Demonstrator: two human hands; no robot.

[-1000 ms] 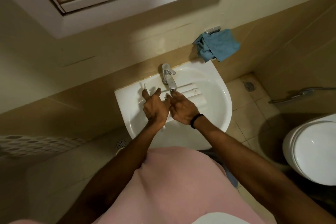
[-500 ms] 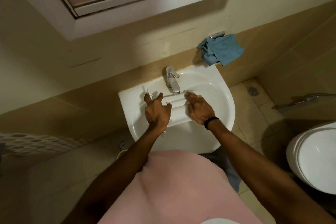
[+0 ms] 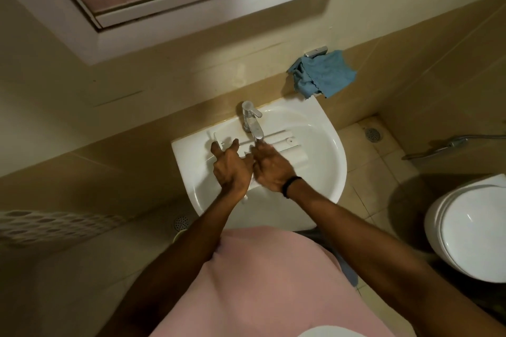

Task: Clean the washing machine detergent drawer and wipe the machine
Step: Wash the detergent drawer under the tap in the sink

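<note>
Fingers of left hand splayed, pressing detergent drawer in sink; right hand palm-down beside it under tap, its finger pose blurred, can't tell.

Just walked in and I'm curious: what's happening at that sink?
A person has a white plastic detergent drawer lying in the white ceramic sink under the chrome tap. The left hand rests on its left end; the right hand touches it beneath the spout. A crumpled blue cloth lies behind the sink.
</note>
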